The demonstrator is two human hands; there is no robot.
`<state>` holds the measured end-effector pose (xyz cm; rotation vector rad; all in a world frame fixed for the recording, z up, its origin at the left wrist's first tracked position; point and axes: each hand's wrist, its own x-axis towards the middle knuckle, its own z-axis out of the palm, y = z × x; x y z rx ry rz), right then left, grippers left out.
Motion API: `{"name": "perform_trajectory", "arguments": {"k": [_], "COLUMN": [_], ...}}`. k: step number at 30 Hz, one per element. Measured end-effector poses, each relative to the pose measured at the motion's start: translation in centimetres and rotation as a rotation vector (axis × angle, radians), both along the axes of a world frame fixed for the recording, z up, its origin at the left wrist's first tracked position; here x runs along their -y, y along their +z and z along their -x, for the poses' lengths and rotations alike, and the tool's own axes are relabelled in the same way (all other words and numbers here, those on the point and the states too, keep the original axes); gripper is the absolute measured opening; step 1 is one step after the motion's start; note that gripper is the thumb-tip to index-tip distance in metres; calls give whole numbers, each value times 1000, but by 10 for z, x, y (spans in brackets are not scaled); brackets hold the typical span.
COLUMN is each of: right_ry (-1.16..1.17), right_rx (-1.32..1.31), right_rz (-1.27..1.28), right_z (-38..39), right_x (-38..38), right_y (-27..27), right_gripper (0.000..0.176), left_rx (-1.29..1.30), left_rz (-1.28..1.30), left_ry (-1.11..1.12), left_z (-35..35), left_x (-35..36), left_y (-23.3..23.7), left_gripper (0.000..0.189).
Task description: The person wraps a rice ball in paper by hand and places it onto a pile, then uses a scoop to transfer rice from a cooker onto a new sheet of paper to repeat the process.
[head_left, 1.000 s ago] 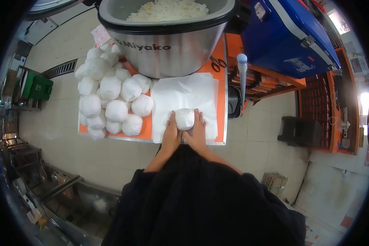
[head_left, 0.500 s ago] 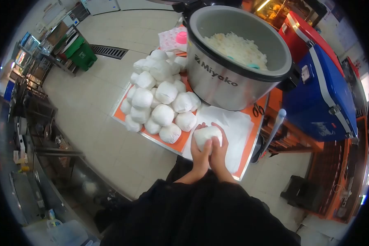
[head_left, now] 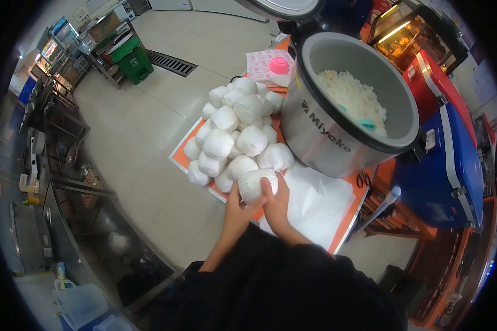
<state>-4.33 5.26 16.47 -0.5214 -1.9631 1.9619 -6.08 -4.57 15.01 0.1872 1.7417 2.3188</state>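
Note:
My left hand (head_left: 238,212) and my right hand (head_left: 276,203) are both closed round a white paper-wrapped rice bundle (head_left: 251,186), held at the near edge of the pile. Similar white wrapped bundles (head_left: 249,108) are heaped on the left of an orange-topped table (head_left: 342,234). Right of my hands lies a stack of white paper sheets (head_left: 316,198). Behind it stands an open steel rice cooker (head_left: 318,135) with cooked rice (head_left: 354,98) inside. A teal utensil (head_left: 365,124) is partly buried in that rice.
Black-handled scissors (head_left: 363,179) lie at the table's right edge. Beyond are a blue cooler (head_left: 432,168), a red cooler (head_left: 432,80) and a lit glass food case (head_left: 406,41). A pink round item (head_left: 279,65) rests on a printed packet behind the pile. A green bin (head_left: 132,59) stands far left.
Both hands have carried the wrapped bundle left, from above the paper sheets to the near edge of the pile. The camera view has shifted, showing more of the cooker's lid.

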Motion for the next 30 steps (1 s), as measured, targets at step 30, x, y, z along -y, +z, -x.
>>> {"name": "perform_trajectory", "arguments": {"k": [30], "right_ry": [977], "right_rx": [865], "right_rz": [-1417], "right_z": [150], "right_x": [-339], "right_y": [72], "right_gripper": [19], "left_rx": [-635], "left_rz": [1196], "left_ry": [50], "left_z": [147], "left_x": [-68], "left_y": [52], "left_gripper": [77]}}
